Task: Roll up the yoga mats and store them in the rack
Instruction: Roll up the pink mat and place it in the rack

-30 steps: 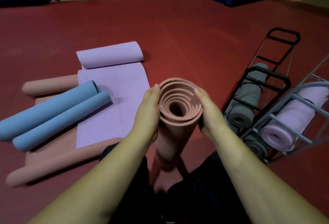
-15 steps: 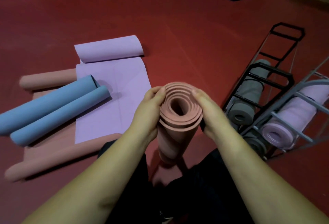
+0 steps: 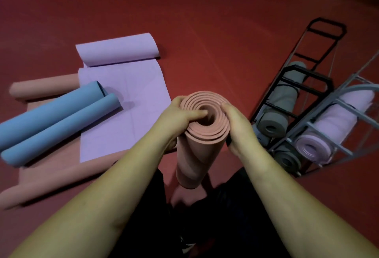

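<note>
Change: 1 s ago both hands only cupped the sides of the pink roll (image 3: 202, 134); now left thumb is pushed into its centre hole. Coils look tighter and more even at the top vs before.
Meaning: prob. snugging the roll before storing; rolling of this mat looks nearly done, rack step not yet done.
Left hand (image 3: 177, 119): grip clamped on top rim of roll, thumb inside, fingers hidden behind.
Right hand (image 3: 236, 126): grip wrapped round the roll's right side, near the top.
Roll position: upright, bottom end on the red floor (image 3: 205, 38) between the person's legs.
Black rack (image 3: 307, 91): grey mats in it, top slots look free.
Grey rack (image 3: 336, 134): just beside the black one, holds a pale pink roll.
Still on floor: purple mat (image 3: 123, 102) half unrolled, two blue rolls (image 3: 55, 122) lying on a flat pink mat.
</note>
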A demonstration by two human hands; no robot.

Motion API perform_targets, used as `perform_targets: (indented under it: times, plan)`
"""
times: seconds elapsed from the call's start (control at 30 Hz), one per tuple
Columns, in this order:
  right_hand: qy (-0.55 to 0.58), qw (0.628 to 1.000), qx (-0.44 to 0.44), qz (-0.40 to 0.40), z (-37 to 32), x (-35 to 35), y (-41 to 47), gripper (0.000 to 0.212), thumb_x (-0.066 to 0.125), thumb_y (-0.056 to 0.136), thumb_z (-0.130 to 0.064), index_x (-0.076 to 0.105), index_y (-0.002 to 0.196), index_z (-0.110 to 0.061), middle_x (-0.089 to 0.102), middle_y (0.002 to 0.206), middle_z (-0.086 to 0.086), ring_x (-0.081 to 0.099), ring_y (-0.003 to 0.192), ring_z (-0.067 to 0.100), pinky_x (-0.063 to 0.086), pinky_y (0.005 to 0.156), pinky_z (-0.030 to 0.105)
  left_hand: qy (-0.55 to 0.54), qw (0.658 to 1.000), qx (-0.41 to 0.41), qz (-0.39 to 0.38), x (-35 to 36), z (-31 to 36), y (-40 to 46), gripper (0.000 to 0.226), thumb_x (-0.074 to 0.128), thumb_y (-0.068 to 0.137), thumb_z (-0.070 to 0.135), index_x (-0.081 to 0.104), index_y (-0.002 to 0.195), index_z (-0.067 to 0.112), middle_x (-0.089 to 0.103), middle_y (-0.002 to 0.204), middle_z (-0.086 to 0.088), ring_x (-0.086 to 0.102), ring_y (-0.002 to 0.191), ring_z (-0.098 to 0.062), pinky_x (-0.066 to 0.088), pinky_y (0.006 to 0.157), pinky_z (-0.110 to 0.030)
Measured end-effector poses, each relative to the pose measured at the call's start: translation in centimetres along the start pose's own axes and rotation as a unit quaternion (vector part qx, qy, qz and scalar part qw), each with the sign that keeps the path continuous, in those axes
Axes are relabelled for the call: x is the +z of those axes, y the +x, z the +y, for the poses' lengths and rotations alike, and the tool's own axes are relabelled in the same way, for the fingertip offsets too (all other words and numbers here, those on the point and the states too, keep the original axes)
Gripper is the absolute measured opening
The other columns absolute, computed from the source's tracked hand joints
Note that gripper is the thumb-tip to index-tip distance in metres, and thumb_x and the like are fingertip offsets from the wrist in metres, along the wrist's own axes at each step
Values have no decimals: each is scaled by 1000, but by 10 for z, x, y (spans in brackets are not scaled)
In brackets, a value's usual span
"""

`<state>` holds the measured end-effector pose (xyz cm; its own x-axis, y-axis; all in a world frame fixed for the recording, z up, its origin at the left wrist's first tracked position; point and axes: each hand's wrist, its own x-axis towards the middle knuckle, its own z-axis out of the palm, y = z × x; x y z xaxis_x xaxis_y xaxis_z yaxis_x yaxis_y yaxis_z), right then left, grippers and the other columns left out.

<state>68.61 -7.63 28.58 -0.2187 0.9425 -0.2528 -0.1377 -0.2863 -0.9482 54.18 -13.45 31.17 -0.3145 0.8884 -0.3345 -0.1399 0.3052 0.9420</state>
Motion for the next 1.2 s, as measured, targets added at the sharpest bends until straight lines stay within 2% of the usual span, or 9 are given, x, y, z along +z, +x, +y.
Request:
perform_targets:
  times: [0.2, 0.33, 0.43, 0.5, 0.63, 0.77, 0.93, 1.03, 1.2]
  plan:
    - [-101, 993, 49, -34, 23, -3, 5, 43, 38, 101, -53, 64, 123, -26, 57, 125, -14, 47, 121, 6, 31, 113, 33, 286, 956, -36, 52, -14, 8, 8, 35, 69, 76, 21, 55, 107, 17, 69, 94, -9, 66, 90, -27, 54, 80, -40]
    - [-48, 993, 60, -88, 28, -18, 17, 33, 37, 103, -16, 69, 102, -21, 71, 106, -5, 59, 114, 19, 42, 105, 35, 353, 935, -37, 22, -19, 11, 8, 61, 80, 75, 35, 52, 127, 19, 67, 110, -6, 64, 103, -27, 54, 85, -39]
    - [-195, 965, 21, -173, 27, -27, 29, 32, 54, 93, 0, 65, 113, -22, 67, 113, -6, 59, 114, 14, 46, 100, 30, 346, 937, -40, -2, -25, 14, 5, 45, 72, 77, 21, 55, 119, 22, 66, 98, -5, 61, 80, -21, 44, 52, -23]
    - [-283, 934, 20, -220, 26, -27, 34, 38, 61, 92, -1, 61, 125, -19, 66, 114, -9, 60, 107, 7, 48, 96, 27, 326, 945, -36, -4, -31, 17, 4, 34, 68, 77, 14, 60, 108, 24, 68, 91, -9, 59, 69, -19, 41, 49, -20]
    - [-434, 886, -72, -150, 28, -14, 36, 28, 56, 98, -19, 64, 124, -15, 66, 119, -1, 57, 109, 11, 40, 81, 25, 297, 955, -24, 18, -40, 20, 3, 30, 68, 75, 9, 64, 100, 25, 72, 91, -10, 62, 68, -19, 53, 60, -37]
    - [-266, 960, -88, -15, 40, 21, 12, 26, 51, 98, -9, 66, 118, -7, 65, 104, -1, 57, 102, 13, 34, 71, 18, 311, 948, 25, 68, -42, 28, 2, 48, 66, 77, 9, 60, 119, 32, 66, 94, 5, 61, 76, -14, 44, 59, -24]
    - [-190, 973, -108, 72, 52, 37, 0, 21, 51, 97, -11, 69, 106, -15, 67, 93, -8, 56, 88, 4, 38, 73, 18, 316, 940, 64, 115, -43, 26, 3, 52, 66, 78, 7, 62, 125, 29, 63, 106, 10, 58, 96, -12, 41, 78, -20]
    - [-177, 983, -28, -33, 56, 22, 12, 23, 53, 94, -29, 74, 100, -24, 72, 107, -6, 61, 105, 9, 44, 94, 26, 314, 939, 46, 128, -42, 17, 8, 47, 66, 77, 9, 63, 119, 30, 64, 100, 8, 60, 93, -16, 44, 70, -22]
    - [-248, 958, 36, -140, 15, 0, 17, 91, 36, 66, -94, 69, 121, -31, 63, 131, -8, 53, 127, 12, 33, 115, 41, 344, 932, 41, 109, -29, 19, 17, 45, 66, 79, 11, 61, 120, 28, 63, 99, 4, 58, 91, -20, 45, 72, -27]
